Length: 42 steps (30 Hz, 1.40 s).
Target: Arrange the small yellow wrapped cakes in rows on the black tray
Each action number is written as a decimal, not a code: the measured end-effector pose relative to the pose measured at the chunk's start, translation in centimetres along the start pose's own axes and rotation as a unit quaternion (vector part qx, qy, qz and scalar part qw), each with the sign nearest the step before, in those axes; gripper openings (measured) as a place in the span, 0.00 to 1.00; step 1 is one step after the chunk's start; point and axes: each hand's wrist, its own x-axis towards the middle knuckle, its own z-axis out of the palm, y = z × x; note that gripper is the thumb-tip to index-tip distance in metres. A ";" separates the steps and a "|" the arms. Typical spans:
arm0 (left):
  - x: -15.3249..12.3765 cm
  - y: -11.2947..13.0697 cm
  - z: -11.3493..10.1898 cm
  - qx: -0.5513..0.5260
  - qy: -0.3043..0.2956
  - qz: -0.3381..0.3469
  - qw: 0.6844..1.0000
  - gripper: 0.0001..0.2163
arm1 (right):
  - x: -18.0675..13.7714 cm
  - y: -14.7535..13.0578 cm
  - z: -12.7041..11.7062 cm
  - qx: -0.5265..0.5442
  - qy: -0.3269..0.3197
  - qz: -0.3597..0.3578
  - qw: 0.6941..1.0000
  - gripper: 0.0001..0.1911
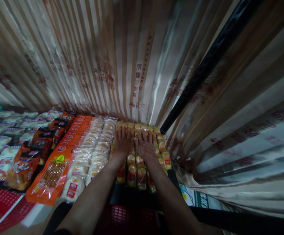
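Both my arms reach forward over rows of small yellow-wrapped snack cakes (142, 176) with red labels. My left hand (124, 142) lies palm down on the left-hand rows, its fingers spread towards the back. Beside it, my right hand (145, 143) rests flat on the middle rows, fingers also apart. The hands are close together, and neither grasps a package. Under the palms, some of the cakes are hidden. Just left of my left hand stand two rows of clear-wrapped round pale pastries (99, 147).
Orange snack packets (58, 163), orange-and-black bags (25, 166) and white bags (6, 160) fill the left side. A pleated printed curtain (122, 65) hangs behind. A black pole (205, 65) slants down to the back right corner. Red baskets (2, 202) sit below.
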 end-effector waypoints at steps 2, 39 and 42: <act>0.0 0.0 -0.2 0.005 -0.007 0.009 1.000 0.23 | 0.0 -0.1 0.0 -0.003 -0.006 0.002 1.000 0.29; 0.4 -0.2 0.3 0.000 0.017 0.006 1.000 0.23 | -0.4 0.1 0.0 0.010 0.030 0.008 0.999 0.30; 0.4 -0.3 0.5 0.012 0.009 0.007 1.000 0.24 | -0.4 0.1 0.1 0.008 0.023 0.014 1.000 0.29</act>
